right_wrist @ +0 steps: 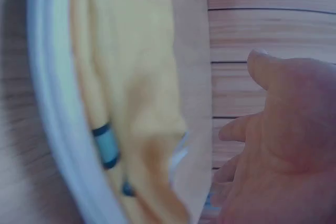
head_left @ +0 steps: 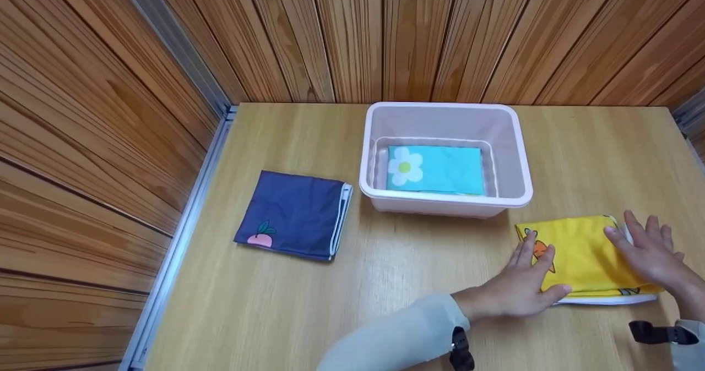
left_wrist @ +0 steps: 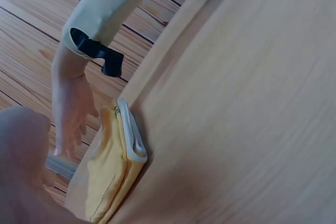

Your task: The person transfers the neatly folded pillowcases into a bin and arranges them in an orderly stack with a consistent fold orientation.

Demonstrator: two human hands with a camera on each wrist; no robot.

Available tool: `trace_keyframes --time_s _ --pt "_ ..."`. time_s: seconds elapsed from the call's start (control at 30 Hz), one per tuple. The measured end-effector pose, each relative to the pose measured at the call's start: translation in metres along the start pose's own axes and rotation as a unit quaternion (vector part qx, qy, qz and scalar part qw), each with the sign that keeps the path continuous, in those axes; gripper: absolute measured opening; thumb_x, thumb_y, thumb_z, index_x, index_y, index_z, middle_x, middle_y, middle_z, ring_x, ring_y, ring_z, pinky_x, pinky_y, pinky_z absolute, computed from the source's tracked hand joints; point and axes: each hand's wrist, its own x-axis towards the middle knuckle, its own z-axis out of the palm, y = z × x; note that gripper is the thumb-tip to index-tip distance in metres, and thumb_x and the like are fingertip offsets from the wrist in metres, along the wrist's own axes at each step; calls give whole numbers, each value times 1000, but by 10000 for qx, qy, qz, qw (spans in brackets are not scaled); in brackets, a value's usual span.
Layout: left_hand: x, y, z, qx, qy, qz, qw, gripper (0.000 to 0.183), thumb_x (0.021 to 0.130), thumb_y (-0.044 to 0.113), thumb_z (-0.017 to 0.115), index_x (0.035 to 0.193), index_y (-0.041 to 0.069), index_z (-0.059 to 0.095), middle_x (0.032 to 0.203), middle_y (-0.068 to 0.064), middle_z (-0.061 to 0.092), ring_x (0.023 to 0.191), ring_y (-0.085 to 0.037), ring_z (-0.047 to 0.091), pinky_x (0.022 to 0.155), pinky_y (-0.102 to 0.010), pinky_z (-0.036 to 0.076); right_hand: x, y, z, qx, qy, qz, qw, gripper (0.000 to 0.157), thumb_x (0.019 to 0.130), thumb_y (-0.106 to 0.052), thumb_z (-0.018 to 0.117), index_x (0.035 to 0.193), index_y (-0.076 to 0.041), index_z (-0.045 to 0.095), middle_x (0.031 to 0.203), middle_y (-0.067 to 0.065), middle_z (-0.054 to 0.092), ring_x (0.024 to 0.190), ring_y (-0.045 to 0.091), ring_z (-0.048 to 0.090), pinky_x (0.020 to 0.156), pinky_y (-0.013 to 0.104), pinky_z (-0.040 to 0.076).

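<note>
A folded yellow cloth [head_left: 589,250] with an orange print and a white underside lies at the right of the table. My left hand [head_left: 520,288] is at its left edge, fingers spread and straight over the orange print. Over the opposite edge is my right hand [head_left: 652,252], its fingers extended. In the right wrist view, a gap shows between the right hand [right_wrist: 289,135] and the yellow cloth [right_wrist: 142,77]. The left wrist view shows the cloth's stacked folds [left_wrist: 113,166] side-on, with part of the left hand [left_wrist: 21,166] close by. Neither hand grips anything.
A pale pink plastic bin [head_left: 443,201] stands at the back, with a folded turquoise flower-print cloth [head_left: 449,168] flat inside. Left of it lies a folded navy cloth [head_left: 300,211] with a pink fruit print. Wood-panelled walls [head_left: 352,41] border the table's back and left.
</note>
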Motion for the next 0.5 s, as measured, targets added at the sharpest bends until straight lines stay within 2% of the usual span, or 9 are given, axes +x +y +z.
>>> trace_keyframes --time_s 0.1,0.27,0.5 --pt "4 6 3 -562 -135 -216 9981 67 105 58 39 163 33 16 170 9 -10 154 -4 -1 119 -25 24 1 8 1 81 -124 217 9997 83 110 -49 23 148 13 -17 140 51 -32 129 67 -35 92 84 -20" --pt "9 9 7 -1246 -231 -428 9910 64 105 55 43 162 35 21 170 9 -6 153 -3 2 120 -26 25 4 17 4 322 -228 402 9984 85 109 -51 22 148 12 -20 146 49 -22 134 66 -27 103 79 -14" --pt "12 9 12 -1961 -145 -709 9779 64 105 52 46 161 30 27 170 6 -1 153 -2 1 120 -27 25 6 20 9 331 68 470 9983 87 109 -52 26 150 13 -17 153 43 -13 139 64 -12 109 75 -3"
